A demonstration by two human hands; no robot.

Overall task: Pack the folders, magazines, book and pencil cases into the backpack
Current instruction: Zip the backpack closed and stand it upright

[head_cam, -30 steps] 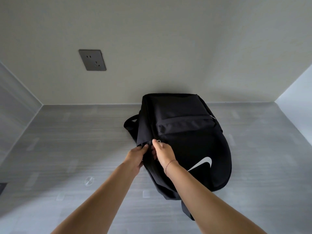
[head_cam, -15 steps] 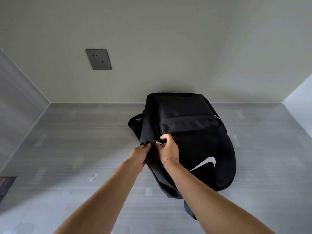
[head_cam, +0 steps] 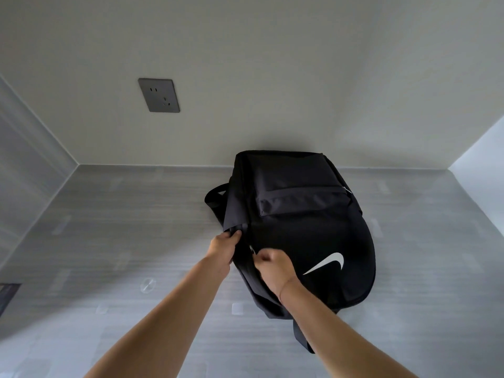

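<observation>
A black backpack point(head_cam: 308, 222) with a white swoosh logo lies front-up on the grey desk point(head_cam: 109, 227), its top towards the wall. My left hand point(head_cam: 222, 248) pinches the fabric at the backpack's left side seam. My right hand point(head_cam: 272, 266) is closed on the small silver zipper pull point(head_cam: 251, 249) on that same left edge, just below my left hand. The main zipper looks shut along the part I can see. No folders, magazines, book or pencil cases are in view.
A grey wall socket point(head_cam: 159, 95) sits on the back wall at upper left. A small round clear disc point(head_cam: 148, 284) lies on the desk left of my arms. A dark object point(head_cam: 8, 291) shows at the left edge. Side walls close in the desk left and right.
My right hand has moved down along the backpack's left edge, towards me, with the zipper pull. My left hand keeps its hold on the seam. The view has shifted slightly.
</observation>
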